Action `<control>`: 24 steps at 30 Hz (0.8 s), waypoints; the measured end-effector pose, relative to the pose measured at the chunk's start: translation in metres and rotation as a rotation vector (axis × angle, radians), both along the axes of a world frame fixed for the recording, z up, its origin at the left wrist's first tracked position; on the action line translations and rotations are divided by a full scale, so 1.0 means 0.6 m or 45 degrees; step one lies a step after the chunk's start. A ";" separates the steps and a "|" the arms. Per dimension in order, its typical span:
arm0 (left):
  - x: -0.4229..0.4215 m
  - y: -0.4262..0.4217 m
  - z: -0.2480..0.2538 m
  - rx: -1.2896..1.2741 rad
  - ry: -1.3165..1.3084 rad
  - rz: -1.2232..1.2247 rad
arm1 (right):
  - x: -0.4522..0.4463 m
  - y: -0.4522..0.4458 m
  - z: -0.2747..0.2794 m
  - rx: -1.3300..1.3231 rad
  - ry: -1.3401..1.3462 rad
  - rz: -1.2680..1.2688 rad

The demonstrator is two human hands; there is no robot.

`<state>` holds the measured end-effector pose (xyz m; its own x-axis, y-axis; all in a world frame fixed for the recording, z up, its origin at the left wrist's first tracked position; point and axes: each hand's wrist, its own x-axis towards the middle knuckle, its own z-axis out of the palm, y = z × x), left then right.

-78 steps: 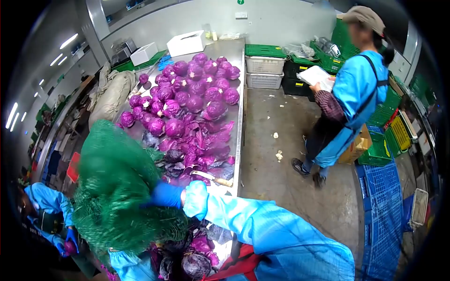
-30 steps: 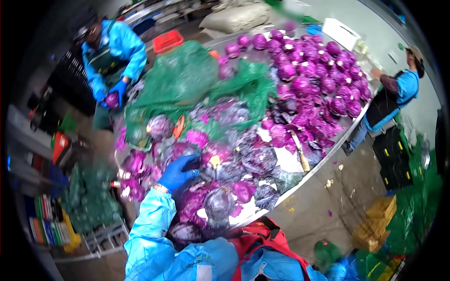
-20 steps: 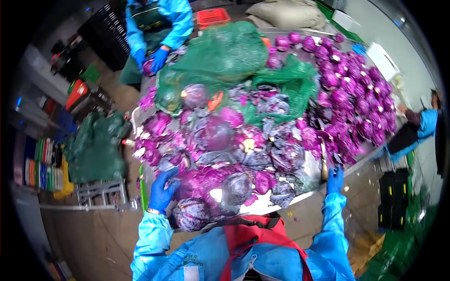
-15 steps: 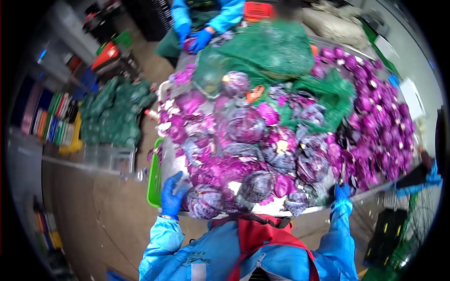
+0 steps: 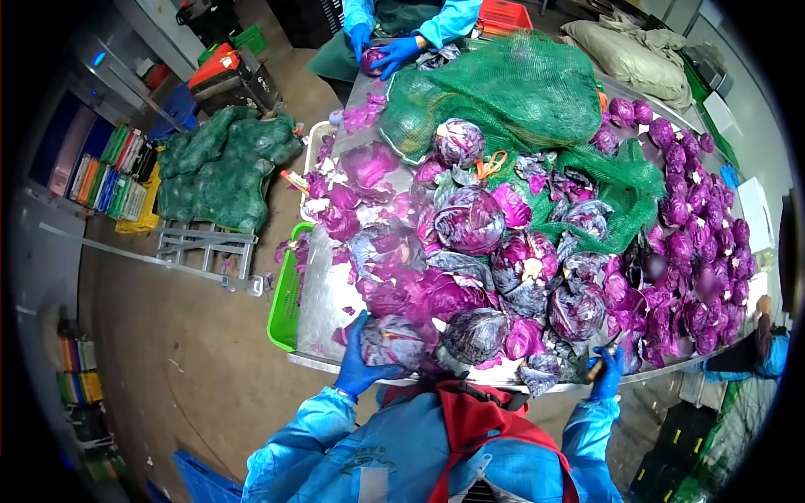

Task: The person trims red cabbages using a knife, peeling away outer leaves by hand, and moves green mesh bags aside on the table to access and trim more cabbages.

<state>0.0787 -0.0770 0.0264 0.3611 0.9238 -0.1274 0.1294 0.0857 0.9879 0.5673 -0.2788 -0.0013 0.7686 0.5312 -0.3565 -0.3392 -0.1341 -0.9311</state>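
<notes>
My left hand point(image 5: 364, 362), in a blue glove, curves round the left side of a dark red cabbage point(image 5: 392, 344) at the table's front edge. Its fingers and thumb press against the outer leaves. Closed at the front edge further right, my gloved right hand point(image 5: 608, 370) grips what looks like a small knife point(image 5: 595, 366); only part of the handle shows clearly. Another red cabbage point(image 5: 475, 335) lies between the hands, and a leafy one point(image 5: 577, 310) sits just beyond my right hand. Loose purple leaves point(image 5: 457, 293) cover the table around them.
Trimmed purple cabbages point(image 5: 700, 226) are heaped at the right. A green net sack point(image 5: 511, 92) lies across the back. Opposite, a co-worker's gloved hands point(image 5: 394, 54) hold a cabbage. A green crate point(image 5: 288, 293) stands at the table's left edge, with full net sacks point(image 5: 226, 168) beyond.
My left hand has moved right onto the front cabbage, which has shifted slightly right. My right hand stays near the front edge with its tool turned. The view has shifted.
</notes>
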 end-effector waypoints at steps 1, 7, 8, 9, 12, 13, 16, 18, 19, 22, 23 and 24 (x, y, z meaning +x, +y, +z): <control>0.014 0.007 0.002 0.094 0.039 -0.098 | -0.038 0.020 0.006 0.096 0.071 0.057; 0.135 0.019 -0.045 -0.004 -0.192 -0.466 | -0.286 0.155 0.097 0.284 0.372 0.519; 0.161 0.022 -0.040 0.370 -0.155 -0.458 | -0.307 0.171 0.101 0.284 0.386 0.580; 0.188 0.014 -0.108 0.095 -0.241 -0.567 | -0.322 0.182 0.095 0.392 0.390 0.647; 0.184 0.034 -0.001 0.641 0.296 -0.652 | -0.310 0.180 0.091 0.234 0.370 0.547; 0.182 0.056 0.000 0.569 0.310 -0.765 | -0.309 0.181 0.095 0.248 0.392 0.468; 0.184 0.110 0.017 0.805 0.492 -0.503 | -0.288 0.160 0.076 0.344 0.437 0.357; 0.220 0.155 0.021 1.018 0.367 -0.537 | -0.290 0.154 0.060 0.412 0.468 0.330; 0.246 0.164 -0.006 1.089 0.420 -0.614 | -0.296 0.156 0.056 0.394 0.443 0.318; 0.289 0.173 -0.026 1.161 0.631 -0.615 | -0.303 0.162 0.043 0.349 0.387 0.315; 0.289 0.169 -0.020 1.152 0.697 -0.579 | -0.302 0.161 0.037 0.390 0.383 0.290; 0.290 0.174 -0.043 1.066 0.612 -0.547 | -0.304 0.160 0.033 0.424 0.383 0.263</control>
<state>0.2524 0.0273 0.0006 0.7593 0.5898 0.2750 0.3805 -0.7452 0.5477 0.3847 -0.1826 0.0186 0.5240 0.7845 -0.3317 -0.5975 0.0611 -0.7995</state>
